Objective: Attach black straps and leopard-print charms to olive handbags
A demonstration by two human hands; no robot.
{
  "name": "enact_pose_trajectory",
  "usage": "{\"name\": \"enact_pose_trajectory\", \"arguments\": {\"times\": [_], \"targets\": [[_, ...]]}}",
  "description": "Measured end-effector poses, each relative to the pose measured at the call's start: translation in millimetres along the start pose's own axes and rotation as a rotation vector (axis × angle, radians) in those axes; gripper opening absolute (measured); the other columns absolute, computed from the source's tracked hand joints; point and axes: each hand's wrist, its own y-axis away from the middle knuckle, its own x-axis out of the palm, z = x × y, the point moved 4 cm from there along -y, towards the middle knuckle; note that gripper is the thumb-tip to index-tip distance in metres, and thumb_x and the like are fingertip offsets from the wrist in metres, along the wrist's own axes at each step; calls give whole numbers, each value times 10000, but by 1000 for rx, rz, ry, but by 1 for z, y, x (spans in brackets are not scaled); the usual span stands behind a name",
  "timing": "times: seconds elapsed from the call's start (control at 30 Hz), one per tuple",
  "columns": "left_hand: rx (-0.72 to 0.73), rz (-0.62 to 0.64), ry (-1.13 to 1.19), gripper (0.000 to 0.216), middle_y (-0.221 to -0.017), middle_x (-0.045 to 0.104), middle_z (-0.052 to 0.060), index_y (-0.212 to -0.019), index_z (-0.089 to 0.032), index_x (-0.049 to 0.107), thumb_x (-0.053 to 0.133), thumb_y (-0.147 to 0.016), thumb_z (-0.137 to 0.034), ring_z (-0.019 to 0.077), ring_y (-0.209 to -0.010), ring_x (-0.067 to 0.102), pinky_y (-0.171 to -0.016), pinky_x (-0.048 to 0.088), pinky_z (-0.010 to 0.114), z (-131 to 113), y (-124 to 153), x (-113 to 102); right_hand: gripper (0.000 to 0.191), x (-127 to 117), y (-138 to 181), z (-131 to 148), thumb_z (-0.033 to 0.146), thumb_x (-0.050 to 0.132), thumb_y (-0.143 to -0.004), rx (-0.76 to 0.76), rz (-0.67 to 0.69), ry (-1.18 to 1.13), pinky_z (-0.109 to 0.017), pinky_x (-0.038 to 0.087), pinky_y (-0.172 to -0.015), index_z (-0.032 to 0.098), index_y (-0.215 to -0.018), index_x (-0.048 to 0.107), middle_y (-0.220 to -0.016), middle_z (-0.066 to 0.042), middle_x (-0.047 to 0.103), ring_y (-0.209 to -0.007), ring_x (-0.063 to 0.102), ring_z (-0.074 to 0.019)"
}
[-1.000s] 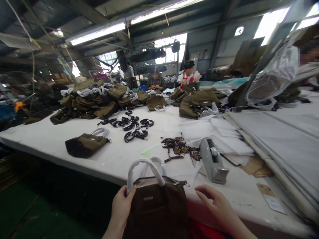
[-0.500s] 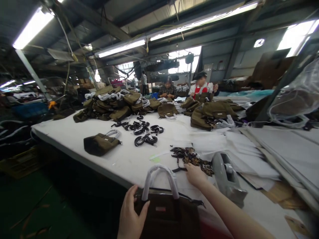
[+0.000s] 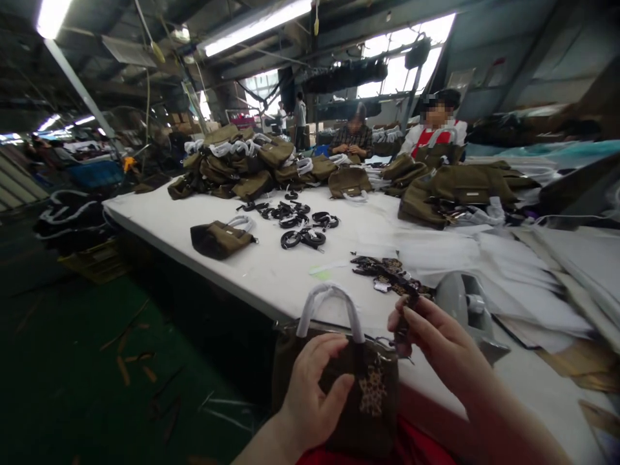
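A dark brown handbag point(image 3: 361, 420) with white-wrapped handles point(image 3: 330, 310) stands at the near table edge in front of me. My left hand point(image 3: 312, 394) grips its front face, fingers curled. My right hand point(image 3: 438, 342) pinches a small leopard-print charm point(image 3: 403, 307) on a dark strap at the bag's upper right corner. A leopard-print piece point(image 3: 372, 391) hangs against the bag's front. More leopard charms point(image 3: 382, 271) lie in a heap on the white table point(image 3: 252, 271) just beyond.
A grey tape dispenser point(image 3: 467, 310) stands right of my hands. One olive bag point(image 3: 220, 237), black coiled straps point(image 3: 300, 223) and piles of olive bags point(image 3: 242, 165) lie farther off. White sheets point(image 3: 489, 265) cover the right side. Two seated people point(image 3: 356, 132) work across the table.
My right hand reached to the charm heap, picked up one charm and brought it back to the bag. My left hand shifted onto the bag's front. The view swung left.
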Motion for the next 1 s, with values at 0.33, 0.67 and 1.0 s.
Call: {"name": "enact_pose_trajectory", "arguments": {"times": [0.33,0.67,1.0], "targets": [[-545,209,690,398,-668,665,26,-900,-120,638,646,-835,-512,99,-601,569,-616,445,215,8,3,41,343,24,38,-38,502,724,-803,184,-82,-275,-281,548,-657,217,-946,598,-863,-25,715,-686,653,-155],[-520,150,647,339,-667,677,24,-892,-124,654,622,-874,-461,89,-602,572,-618,439,201,8,0,27,528,27,46,-73,700,678,-717,409,101,-128,-227,413,-454,178,-751,604,-625,-33,698,-477,592,-132],[-157,108,40,237,-808,724,77,-918,-172,693,517,-935,-331,173,-727,645,-684,496,292,-11,-7,14,352,31,52,-27,563,649,-807,19,49,240,-289,531,-627,227,-851,743,-766,-72,737,-709,665,-222]]}}
